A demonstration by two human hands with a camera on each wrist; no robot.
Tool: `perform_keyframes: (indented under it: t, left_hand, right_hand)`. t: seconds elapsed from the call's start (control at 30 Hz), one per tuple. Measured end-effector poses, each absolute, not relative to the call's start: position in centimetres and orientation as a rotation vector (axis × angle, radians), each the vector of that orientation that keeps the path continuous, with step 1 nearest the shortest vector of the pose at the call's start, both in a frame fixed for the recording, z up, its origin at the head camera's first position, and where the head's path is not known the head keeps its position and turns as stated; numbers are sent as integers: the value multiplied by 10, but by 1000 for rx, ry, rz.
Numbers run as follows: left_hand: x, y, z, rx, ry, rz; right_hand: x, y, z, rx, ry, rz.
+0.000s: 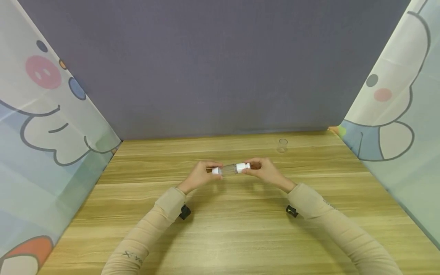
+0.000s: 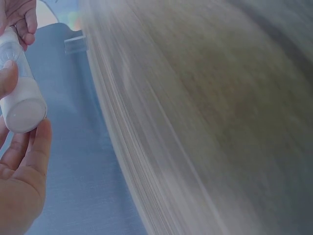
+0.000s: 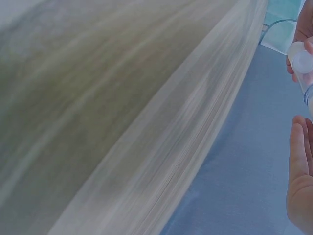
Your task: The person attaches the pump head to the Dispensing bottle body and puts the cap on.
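Note:
A small clear bottle (image 1: 228,169) with white ends is held on its side between the two hands above the table. Its white base (image 1: 216,170) is pinched between the thumb and fingers of my left hand (image 1: 200,176). At the other end, my right hand (image 1: 267,171) grips the white pump-like top (image 1: 242,167). In the left wrist view the round white base (image 2: 25,115) faces the camera, the thumb lying on the bottle's side. The right wrist view shows a pale disc (image 3: 303,61) at the bottle's far end; much of the right hand is cut off there.
A clear, open-ended cap or cup (image 1: 282,146) stands at the back right of the wooden table (image 1: 233,229). Behind the table rises a grey partition (image 1: 220,76). Cartoon-printed curtains (image 1: 392,95) flank both sides.

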State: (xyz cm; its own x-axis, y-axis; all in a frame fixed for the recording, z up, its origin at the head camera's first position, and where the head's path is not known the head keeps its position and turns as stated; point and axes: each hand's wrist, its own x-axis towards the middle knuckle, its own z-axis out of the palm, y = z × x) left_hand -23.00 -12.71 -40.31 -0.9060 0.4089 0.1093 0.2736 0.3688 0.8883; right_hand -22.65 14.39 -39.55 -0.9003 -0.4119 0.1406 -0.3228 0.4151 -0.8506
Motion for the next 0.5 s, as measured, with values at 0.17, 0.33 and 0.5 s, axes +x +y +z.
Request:
perform_keyframes:
  t: [0.17, 0.33, 0.5]
  left_hand:
    - [-230, -128, -402, 649, 2479, 1594]
    - [-229, -129, -402, 639, 2487, 1590]
    - [-229, -128, -403, 629, 2486, 1584]
  right_hand:
    - [-227, 144, -395, -662, 2565, -1513]
    - [-228, 144, -395, -662, 2541, -1531]
    - [-227, 145, -395, -678, 2493, -1587]
